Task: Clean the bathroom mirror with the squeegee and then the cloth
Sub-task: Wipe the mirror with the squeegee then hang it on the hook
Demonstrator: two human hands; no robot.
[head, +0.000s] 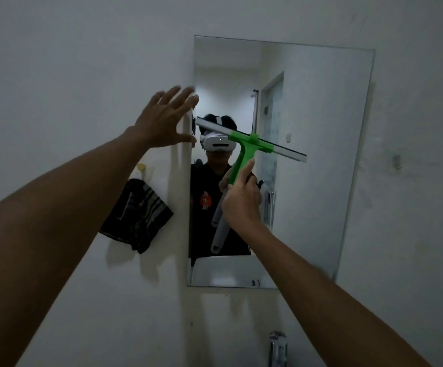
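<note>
A frameless rectangular mirror (321,160) hangs on the white wall. My right hand (241,200) grips the green handle of a squeegee (244,152). Its long grey blade lies tilted across the glass, left end higher, at mid height. My left hand (165,123) is spread flat, fingers apart, against the wall and the mirror's left edge. A dark striped cloth (138,215) hangs from a wall hook left of the mirror, below my left hand. The mirror reflects a person in a dark shirt wearing a white headset.
A chrome tap (277,348) stands at the bottom edge below the mirror. A small wall hook (397,162) sits to the right of the mirror. A round peg (141,167) is above the cloth.
</note>
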